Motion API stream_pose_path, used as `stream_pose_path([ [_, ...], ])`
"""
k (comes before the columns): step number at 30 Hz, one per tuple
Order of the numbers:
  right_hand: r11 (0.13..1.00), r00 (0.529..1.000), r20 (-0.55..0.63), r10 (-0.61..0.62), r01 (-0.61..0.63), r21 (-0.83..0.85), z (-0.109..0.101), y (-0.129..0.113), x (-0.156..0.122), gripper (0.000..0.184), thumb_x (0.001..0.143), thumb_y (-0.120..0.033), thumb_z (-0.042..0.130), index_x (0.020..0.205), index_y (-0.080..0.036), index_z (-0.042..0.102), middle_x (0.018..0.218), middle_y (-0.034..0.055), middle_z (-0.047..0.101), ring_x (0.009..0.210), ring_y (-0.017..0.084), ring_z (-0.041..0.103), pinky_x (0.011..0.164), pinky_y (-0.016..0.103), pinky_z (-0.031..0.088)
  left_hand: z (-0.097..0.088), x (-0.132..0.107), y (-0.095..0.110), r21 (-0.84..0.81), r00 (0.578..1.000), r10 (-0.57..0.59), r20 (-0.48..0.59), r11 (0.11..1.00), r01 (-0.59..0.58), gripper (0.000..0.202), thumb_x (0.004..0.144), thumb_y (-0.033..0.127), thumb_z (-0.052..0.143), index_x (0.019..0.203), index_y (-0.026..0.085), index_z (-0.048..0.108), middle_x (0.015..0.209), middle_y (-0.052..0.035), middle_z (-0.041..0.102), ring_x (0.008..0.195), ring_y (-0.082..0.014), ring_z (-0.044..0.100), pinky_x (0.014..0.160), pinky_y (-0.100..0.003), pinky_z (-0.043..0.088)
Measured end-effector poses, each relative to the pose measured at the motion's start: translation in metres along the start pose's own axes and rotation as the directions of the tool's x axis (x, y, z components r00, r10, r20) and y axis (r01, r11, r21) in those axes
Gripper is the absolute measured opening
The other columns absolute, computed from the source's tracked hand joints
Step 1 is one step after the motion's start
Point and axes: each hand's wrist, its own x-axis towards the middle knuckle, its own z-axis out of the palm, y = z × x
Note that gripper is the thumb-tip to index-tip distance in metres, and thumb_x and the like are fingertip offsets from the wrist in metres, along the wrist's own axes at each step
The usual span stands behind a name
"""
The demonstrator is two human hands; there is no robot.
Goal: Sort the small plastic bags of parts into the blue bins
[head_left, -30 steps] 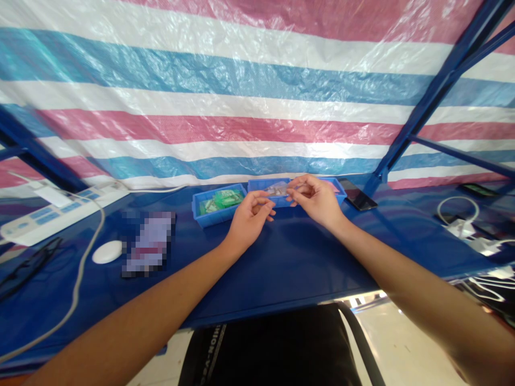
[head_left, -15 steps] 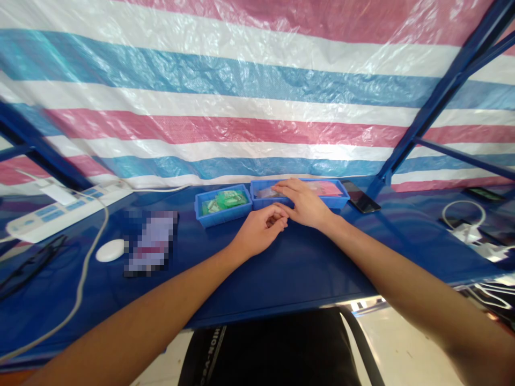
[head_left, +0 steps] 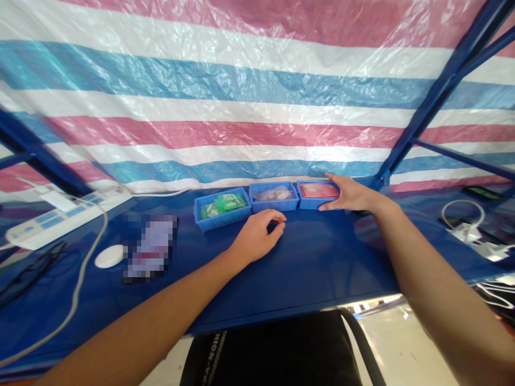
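Three small blue plastic bins stand in a row along the back of the blue table. My right hand [head_left: 353, 194] spans the right end of the right bin [head_left: 310, 203], thumb at its front wall and fingers at the back rim; red packets [head_left: 319, 190] lie inside. Clear packets [head_left: 276, 193] fill the middle bin [head_left: 274, 206]. Green packets [head_left: 229, 202] are in the left bin [head_left: 225, 221], which sits slightly askew. My left hand [head_left: 258, 236] rests on the table in front of the middle bin, fingers loosely curled, thumb apart, nothing visible in it.
Left on the table [head_left: 298, 279] are a power strip [head_left: 68, 214] with a white cable, a round white object [head_left: 110, 256] and a pixelated item [head_left: 151, 249]. White chargers [head_left: 469, 231] lie at the right. A striped plastic sheet [head_left: 241, 131] hangs behind; a black chair [head_left: 269, 351] stands in front.
My right hand has moved right, from over the middle bin to the end of the right bin. It now covers most of the dark phone there. My left hand has barely moved.
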Motion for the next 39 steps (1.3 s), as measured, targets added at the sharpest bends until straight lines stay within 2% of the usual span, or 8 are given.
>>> stream_pose_path([
  [4,0.966,0.990,0.077,0.121,-0.135,0.218,-0.014,0.017,-0.005,0.133,0.058,-0.064,0.098,0.169,-0.024,0.036,0.154,0.0183,0.060,0.137,0.045,0.061,0.119,0.063,0.047,-0.001,0.002,-0.007,0.033,1.000,0.006,-0.011,0.999,-0.006,0.017,0.096,0.024,0.064,0.111,0.022,0.073,0.110,-0.0075,0.077,0.105,-0.0263,0.073,0.100,-0.042,0.056],
  [9,0.917,0.985,-0.028,0.171,-0.149,0.370,-0.033,0.011,-0.013,0.121,0.055,-0.055,0.102,0.161,-0.029,0.049,0.145,0.0136,0.065,0.130,0.040,0.065,0.110,0.054,0.057,-0.002,0.002,-0.010,0.059,0.999,-0.023,-0.029,0.998,0.025,0.028,0.097,0.029,0.065,0.124,0.023,0.069,0.125,-0.0102,0.073,0.120,-0.0299,0.069,0.110,-0.048,0.053],
  [15,0.774,0.994,-0.051,0.092,-0.039,0.632,-0.051,-0.003,-0.028,0.099,0.066,-0.050,0.096,0.154,-0.026,0.058,0.148,0.0194,0.065,0.133,0.040,0.065,0.104,0.046,0.058,0.000,0.000,-0.011,-0.004,0.998,-0.052,0.019,0.999,0.053,0.052,0.095,0.035,0.071,0.144,0.021,0.059,0.142,-0.0136,0.068,0.132,-0.0327,0.066,0.119,-0.052,0.048],
  [19,0.690,0.997,0.077,0.030,-0.076,0.720,-0.055,-0.017,-0.033,0.103,0.057,-0.051,0.100,0.151,-0.032,0.062,0.154,0.0165,0.062,0.130,0.044,0.067,0.094,0.050,0.063,0.000,-0.002,-0.011,-0.076,0.997,-0.064,0.032,0.995,0.066,0.070,0.090,0.043,0.080,0.152,0.022,0.054,0.147,-0.0156,0.066,0.136,-0.0350,0.064,0.120,-0.055,0.047],
  [26,0.637,0.957,0.240,-0.162,-0.084,0.766,-0.041,-0.041,-0.027,0.098,0.055,-0.037,0.103,0.145,-0.028,0.066,0.149,0.0143,0.065,0.136,0.040,0.064,0.100,0.047,0.063,0.000,-0.003,-0.006,-0.171,0.997,-0.044,0.060,0.984,0.053,0.106,0.071,0.054,0.095,0.161,0.028,0.046,0.152,-0.0154,0.062,0.136,-0.0369,0.063,0.120,-0.055,0.047],
  [29,0.644,0.968,0.184,-0.172,-0.031,0.765,-0.037,-0.050,-0.027,0.105,0.054,-0.039,0.105,0.150,-0.031,0.062,0.152,0.0128,0.064,0.141,0.040,0.059,0.103,0.046,0.062,0.000,-0.005,-0.001,-0.199,0.996,-0.022,0.091,0.979,0.040,0.116,0.067,0.054,0.098,0.165,0.030,0.040,0.155,-0.0154,0.059,0.137,-0.0372,0.062,0.120,-0.056,0.046],
  [34,0.615,0.982,0.009,-0.187,0.110,0.781,-0.031,-0.068,-0.026,0.107,0.054,-0.045,0.105,0.151,-0.034,0.061,0.159,0.0101,0.059,0.152,0.039,0.049,0.115,0.049,0.055,0.001,-0.006,0.002,-0.251,0.993,-0.046,0.108,0.965,0.072,0.110,0.074,0.053,0.094,0.166,0.029,0.039,0.154,-0.0161,0.059,0.135,-0.0363,0.063,0.120,-0.056,0.046],
  [39,0.601,0.985,-0.054,-0.165,0.144,0.786,-0.021,-0.077,-0.021,0.109,0.057,-0.051,0.103,0.154,-0.037,0.056,0.164,0.0090,0.053,0.151,0.037,0.049,0.115,0.049,0.055,0.001,-0.005,0.004,-0.243,1.000,0.002,0.018,0.970,0.002,0.096,0.074,0.051,0.095,0.157,0.029,0.050,0.158,-0.0159,0.052,0.141,-0.0366,0.057,0.118,-0.053,0.050],
])
